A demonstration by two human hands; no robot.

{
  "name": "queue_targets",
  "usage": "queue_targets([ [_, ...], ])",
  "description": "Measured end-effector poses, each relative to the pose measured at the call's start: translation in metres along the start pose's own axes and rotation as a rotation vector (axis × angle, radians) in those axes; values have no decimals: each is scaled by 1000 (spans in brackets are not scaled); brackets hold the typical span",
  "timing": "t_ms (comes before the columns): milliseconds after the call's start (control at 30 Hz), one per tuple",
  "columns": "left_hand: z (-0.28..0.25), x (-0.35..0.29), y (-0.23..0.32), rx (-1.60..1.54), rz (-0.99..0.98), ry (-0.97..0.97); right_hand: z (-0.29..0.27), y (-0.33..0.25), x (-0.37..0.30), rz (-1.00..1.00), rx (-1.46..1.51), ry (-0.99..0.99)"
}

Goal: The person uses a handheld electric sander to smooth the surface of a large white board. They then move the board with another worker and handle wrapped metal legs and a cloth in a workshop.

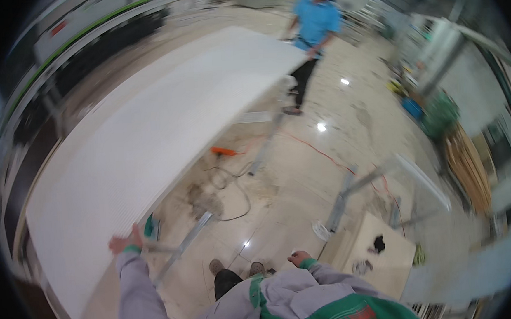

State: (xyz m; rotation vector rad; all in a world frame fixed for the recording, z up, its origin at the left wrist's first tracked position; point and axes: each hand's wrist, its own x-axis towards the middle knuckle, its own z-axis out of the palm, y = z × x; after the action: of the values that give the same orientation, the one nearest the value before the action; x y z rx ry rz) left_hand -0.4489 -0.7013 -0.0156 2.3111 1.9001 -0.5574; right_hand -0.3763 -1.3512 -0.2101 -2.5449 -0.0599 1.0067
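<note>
While the left hand (122,243) curls its fingers over the white panel (149,137) edge — the right hand (299,258), loosely closed, hangs free — a second grip would steady it.

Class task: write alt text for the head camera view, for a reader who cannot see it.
A person's left hand grips the near edge of a large white panel while a co-worker in a blue shirt holds the far end. The right hand hangs free above the tiled floor.
</note>
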Motion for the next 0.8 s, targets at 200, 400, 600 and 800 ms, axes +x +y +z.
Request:
queue_targets([
  [200, 16, 24, 9, 39, -81, 82, -22, -7, -12, 90, 61, 78],
  [400, 39, 59, 9, -57, -170, 127, -27, -17, -36, 187, 296, 135],
  [600, 47, 66, 8, -100, -180, 143, -21, 13, -51, 273, 359, 158],
  [800, 44, 67, 4, -77, -146, 170, -14, 28, -62, 315, 371, 170],
])
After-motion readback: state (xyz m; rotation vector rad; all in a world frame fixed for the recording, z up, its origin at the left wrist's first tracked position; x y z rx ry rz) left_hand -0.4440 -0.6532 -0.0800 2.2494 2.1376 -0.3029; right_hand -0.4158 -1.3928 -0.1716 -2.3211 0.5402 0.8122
